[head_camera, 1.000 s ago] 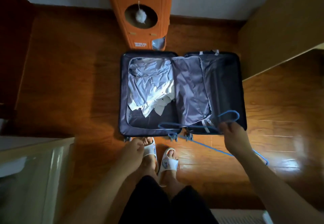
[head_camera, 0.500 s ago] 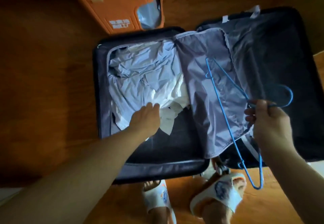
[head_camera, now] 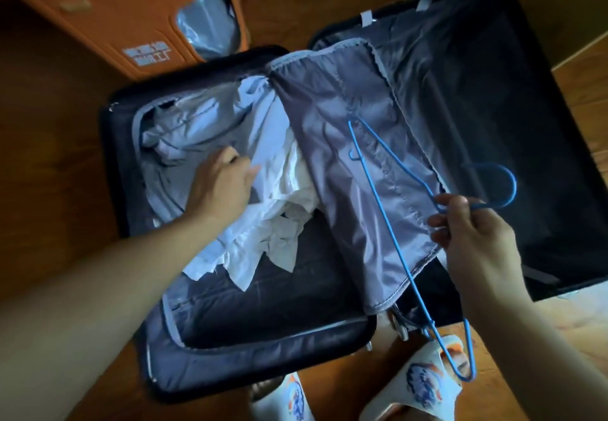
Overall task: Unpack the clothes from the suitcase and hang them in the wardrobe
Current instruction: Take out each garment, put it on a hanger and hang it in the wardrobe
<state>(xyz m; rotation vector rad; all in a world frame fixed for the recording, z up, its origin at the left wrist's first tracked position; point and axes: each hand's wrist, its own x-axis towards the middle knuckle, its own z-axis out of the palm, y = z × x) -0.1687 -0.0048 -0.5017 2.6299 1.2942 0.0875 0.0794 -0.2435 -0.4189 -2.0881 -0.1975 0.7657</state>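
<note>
A dark suitcase (head_camera: 131, 338) lies open flat on the wooden floor (head_camera: 49, 124), its two halves side by side. The clothes (head_camera: 263, 223), a crumpled heap of pale blue and white fabric, sit in the left half, bunched toward its far edge; the near part of that half shows bare dark lining. A grey zip divider (head_camera: 345, 190) lies folded over the hinge line onto the right half, whose dark interior is otherwise open.

The left hand (head_camera: 220, 190) rests in the clothes with fingers curled into the pale fabric, gripping it. The right hand (head_camera: 470, 233) pinches a blue wire hanger (head_camera: 385, 216) at its neck, holding it above the divider; one hanger end reaches past the suitcase's near edge over a slipper (head_camera: 424, 384).

An orange box (head_camera: 131, 9) stands just beyond the suitcase's far left corner. Bare floor lies to the left of the case.
</note>
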